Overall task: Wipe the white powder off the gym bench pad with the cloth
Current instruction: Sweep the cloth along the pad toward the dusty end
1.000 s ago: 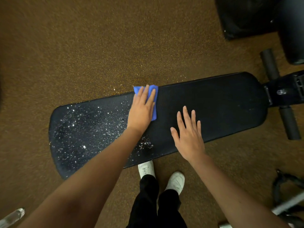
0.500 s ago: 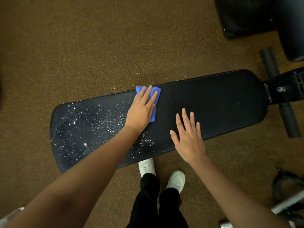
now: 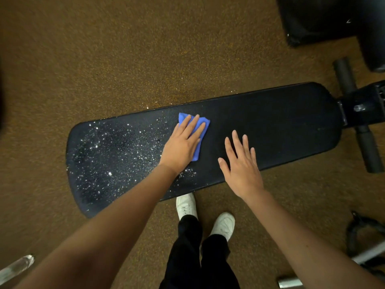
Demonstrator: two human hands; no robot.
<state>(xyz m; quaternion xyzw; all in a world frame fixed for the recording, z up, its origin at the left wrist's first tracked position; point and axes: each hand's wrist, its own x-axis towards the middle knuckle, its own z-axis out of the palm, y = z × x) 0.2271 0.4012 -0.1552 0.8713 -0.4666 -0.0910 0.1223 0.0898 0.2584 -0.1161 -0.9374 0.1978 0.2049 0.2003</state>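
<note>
Blue cloth [image 3: 201, 130] lies flat at frame centre under the left hand [image 3: 181, 146], whose straight fingers [image 3: 194, 127] press it onto the black bench pad [image 3: 270, 126]. Beside it, the right hand [image 3: 241, 165] hovers or rests, fingers spread. White powder [image 3: 112, 155] speckles the pad's left half. Two white shoes [image 3: 186, 205] stand below on brown floor [image 3: 104, 59]; two foam rollers [image 3: 369, 151] sit at right.

The bench pad [image 3: 270, 130] lies crosswise on the floor [image 3: 125, 59]. Powder [image 3: 108, 155] covers the pad's left part. The cloth [image 3: 203, 124] lies on the pad near its middle, under the left hand [image 3: 181, 144]. The right hand [image 3: 241, 165] is just right of it, over the pad's near edge. Two shoes [image 3: 186, 205] stand on the floor before the pad.
</note>
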